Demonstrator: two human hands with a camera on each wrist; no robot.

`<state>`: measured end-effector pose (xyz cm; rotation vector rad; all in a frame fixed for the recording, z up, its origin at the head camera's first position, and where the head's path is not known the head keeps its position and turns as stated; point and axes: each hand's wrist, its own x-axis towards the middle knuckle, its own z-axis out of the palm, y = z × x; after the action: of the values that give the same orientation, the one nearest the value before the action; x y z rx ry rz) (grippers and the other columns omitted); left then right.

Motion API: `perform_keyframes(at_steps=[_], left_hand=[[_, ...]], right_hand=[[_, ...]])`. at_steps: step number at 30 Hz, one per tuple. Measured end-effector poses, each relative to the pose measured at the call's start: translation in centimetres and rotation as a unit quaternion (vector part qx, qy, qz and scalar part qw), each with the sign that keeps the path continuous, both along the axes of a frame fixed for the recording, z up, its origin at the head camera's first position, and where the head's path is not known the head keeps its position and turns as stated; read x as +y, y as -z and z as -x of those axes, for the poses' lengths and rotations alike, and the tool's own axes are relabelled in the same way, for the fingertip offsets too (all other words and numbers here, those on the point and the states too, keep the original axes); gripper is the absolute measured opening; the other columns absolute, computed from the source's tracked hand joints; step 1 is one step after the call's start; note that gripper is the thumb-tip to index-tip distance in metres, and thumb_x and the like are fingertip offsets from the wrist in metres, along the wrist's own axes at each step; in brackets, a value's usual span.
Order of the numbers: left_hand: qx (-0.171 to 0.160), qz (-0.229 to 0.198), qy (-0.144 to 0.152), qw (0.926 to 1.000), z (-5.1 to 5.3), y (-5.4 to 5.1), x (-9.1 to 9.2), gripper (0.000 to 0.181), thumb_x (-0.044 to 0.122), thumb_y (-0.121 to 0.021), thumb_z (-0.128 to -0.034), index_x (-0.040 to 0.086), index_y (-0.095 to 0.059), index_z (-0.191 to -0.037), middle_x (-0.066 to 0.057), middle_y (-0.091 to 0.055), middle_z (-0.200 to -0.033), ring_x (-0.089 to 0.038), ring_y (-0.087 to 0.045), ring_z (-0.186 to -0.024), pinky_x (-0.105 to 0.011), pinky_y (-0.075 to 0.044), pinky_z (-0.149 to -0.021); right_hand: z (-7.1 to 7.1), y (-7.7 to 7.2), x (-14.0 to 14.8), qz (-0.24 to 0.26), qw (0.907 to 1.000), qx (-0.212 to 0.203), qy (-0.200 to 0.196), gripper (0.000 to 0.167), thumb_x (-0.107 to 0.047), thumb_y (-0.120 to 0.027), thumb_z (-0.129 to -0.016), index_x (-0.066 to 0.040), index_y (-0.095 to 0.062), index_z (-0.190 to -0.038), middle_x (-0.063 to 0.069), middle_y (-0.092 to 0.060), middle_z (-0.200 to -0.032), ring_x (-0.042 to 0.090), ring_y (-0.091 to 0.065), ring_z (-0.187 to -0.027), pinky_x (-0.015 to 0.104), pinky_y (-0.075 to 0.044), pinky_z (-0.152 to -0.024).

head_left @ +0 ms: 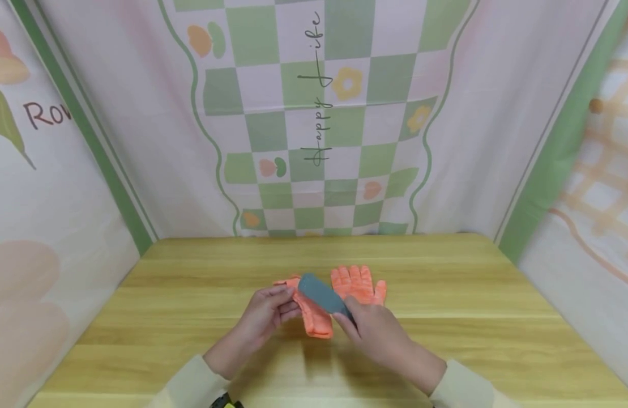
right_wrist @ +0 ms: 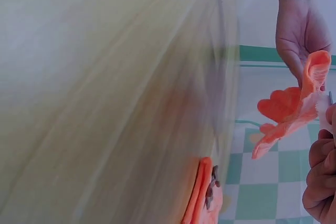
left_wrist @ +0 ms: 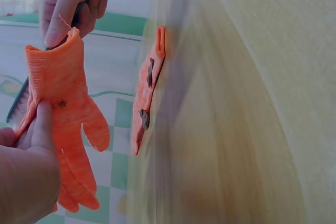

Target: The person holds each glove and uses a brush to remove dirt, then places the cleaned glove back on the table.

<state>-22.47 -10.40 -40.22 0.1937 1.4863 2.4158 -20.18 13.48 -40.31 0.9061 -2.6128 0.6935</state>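
Note:
My left hand (head_left: pixel 265 314) holds an orange knit glove (head_left: pixel 316 323) up off the table, pinching it near the cuff. In the left wrist view this glove's fingers hang down, and a small dark stain (left_wrist: pixel 60 104) shows below the cuff. My right hand (head_left: pixel 380 334) grips a brush with a grey-blue back (head_left: pixel 321 294). Its pale bristles (right_wrist: pixel 324 111) face the glove and appear to touch it. A second orange glove (head_left: pixel 351 280) lies on the table beyond my right hand, with dark brown lumps (left_wrist: pixel 144 119) on it.
The wood-grain table (head_left: pixel 191 317) spreads out around the hands. A curtain with green and white checks (head_left: pixel 303 124) hangs behind its far edge. Printed cloth walls stand on the left (head_left: pixel 38 226) and right (head_left: pixel 589 226).

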Motion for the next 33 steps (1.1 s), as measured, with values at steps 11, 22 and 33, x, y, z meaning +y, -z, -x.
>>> perform_keyframes(at_steps=[11, 22, 33], left_hand=[[-0.007, 0.022, -0.017, 0.9996, 0.0, 0.2, 0.2, 0.020, 0.004, -0.051, -0.0998, -0.009, -0.064, -0.109, -0.009, -0.072, -0.087, -0.015, -0.070, -0.081, -0.031, -0.057, -0.081], [-0.009, 0.009, -0.048, 0.9988, 0.1, 0.2, -0.2, 0.026, 0.003, -0.049, -0.1005, -0.015, -0.056, -0.118, -0.009, -0.071, -0.086, -0.015, -0.070, -0.081, -0.030, -0.057, -0.081], [-0.005, 0.025, -0.033, 0.9991, 0.1, 0.0, -0.6, 0.021, 0.003, -0.051, -0.0997, -0.011, -0.061, -0.113, -0.008, -0.071, -0.087, -0.015, -0.069, -0.082, -0.030, -0.056, -0.082]], right_hand=[[0.2, 0.7, 1.2, -0.024, 0.9994, 0.024, 0.006, 0.021, -0.028, -0.057, -0.100, -0.019, -0.049, -0.083, -0.016, -0.037, -0.061, 0.000, -0.035, -0.047, 0.017, -0.034, -0.043], [0.4, 1.1, 2.8, -0.053, 0.9965, 0.042, 0.049, 0.022, -0.025, -0.062, -0.097, -0.015, -0.050, -0.082, -0.012, -0.036, -0.058, 0.001, -0.033, -0.047, 0.018, -0.031, -0.040], [0.5, 0.1, 2.7, -0.039, 0.9961, -0.035, 0.071, 0.025, -0.033, -0.052, -0.102, -0.013, -0.051, -0.087, -0.009, -0.040, -0.059, 0.003, -0.037, -0.045, 0.020, -0.035, -0.040]])
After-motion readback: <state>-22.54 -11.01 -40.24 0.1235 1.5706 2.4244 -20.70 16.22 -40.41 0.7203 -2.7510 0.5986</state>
